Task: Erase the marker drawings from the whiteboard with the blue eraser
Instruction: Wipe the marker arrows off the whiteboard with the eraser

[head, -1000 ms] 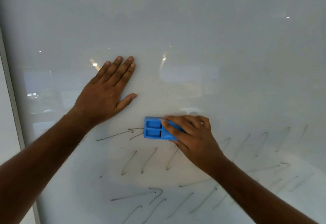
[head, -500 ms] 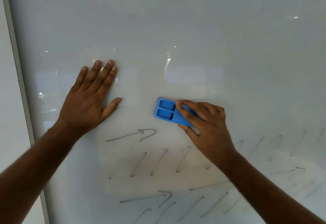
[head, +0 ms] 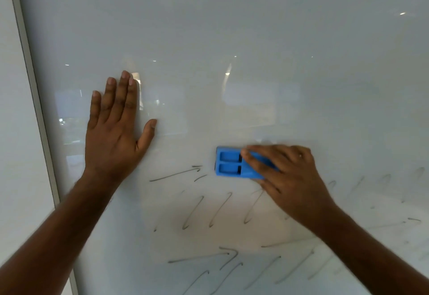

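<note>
Now blue eraser (head: 234, 164) against whiteboard (head: 255, 39)

A whiteboard (head: 255, 27) fills almost the whole frame, its grey frame edge (head: 34, 99) slanting down the left side. The left hand (head: 113, 137) is laid flat against the board at centre left, fingers straight and pointing up, thumb spread to the right. The right hand (head: 287, 178) is seen at centre right, its fingers curled over a blue eraser (head: 232, 163) that is pressed to the board with its long side level. Dark marker strokes (head: 209, 211) are spread across the lower half: an arrow-like line just left of the eraser, slanted hooks below it, fainter marks toward the right edge. Light reflections are scattered over the upper board.
</note>
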